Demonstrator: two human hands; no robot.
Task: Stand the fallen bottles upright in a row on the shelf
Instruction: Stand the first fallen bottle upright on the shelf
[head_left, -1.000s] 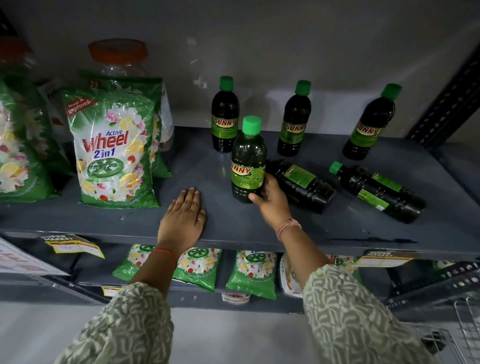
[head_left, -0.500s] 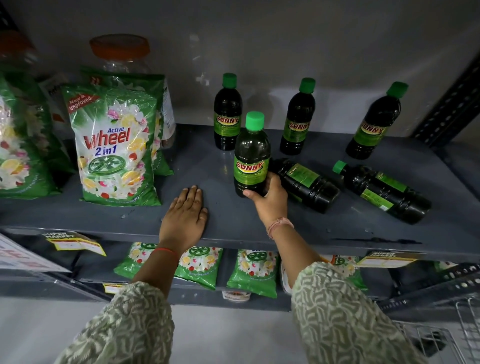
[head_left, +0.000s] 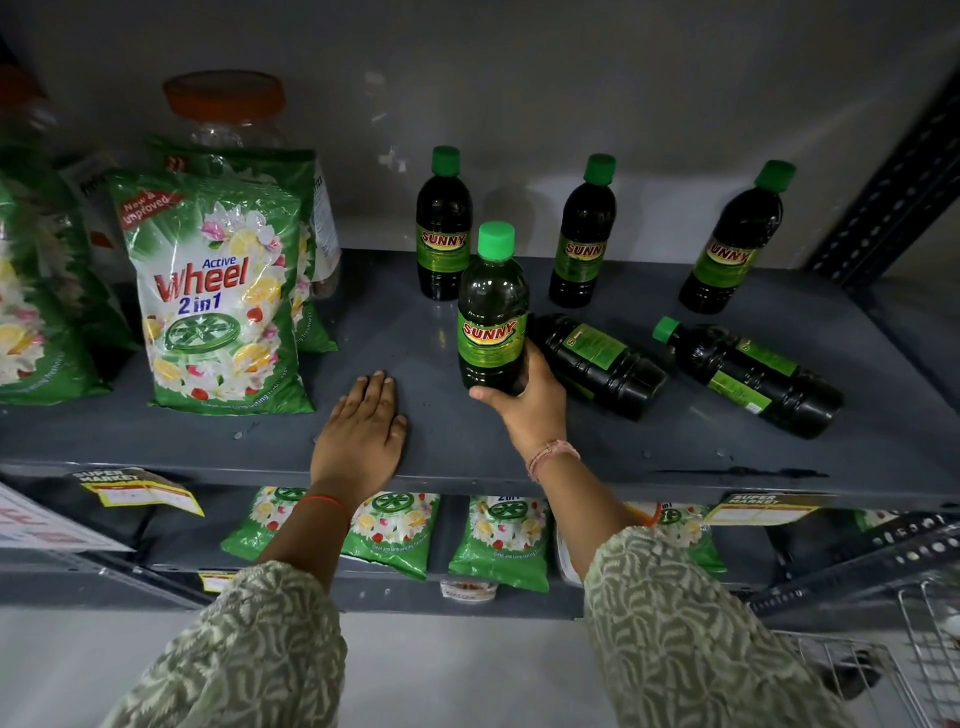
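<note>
My right hand (head_left: 527, 402) grips the base of an upright dark bottle (head_left: 492, 312) with a green cap and a SUNNY label, near the middle of the grey shelf (head_left: 415, 431). Three more such bottles stand at the back: one left (head_left: 443, 228), one middle (head_left: 584, 236), one right (head_left: 732, 244). Two bottles lie on their sides: one (head_left: 597, 366) just right of my right hand, another (head_left: 748, 376) further right. My left hand (head_left: 361, 434) rests flat on the shelf, palm down, fingers together, holding nothing.
Green Wheel detergent bags (head_left: 218, 296) stand at the left, with an orange-lidded jar (head_left: 226, 109) behind them. More small detergent packs (head_left: 501, 540) sit on the lower shelf. A perforated steel upright (head_left: 893, 192) bounds the right side, and a wire basket (head_left: 930, 654) is at bottom right.
My right hand has carried the held bottle slightly back along the shelf, away from the front edge. My left hand has stayed flat in place.
</note>
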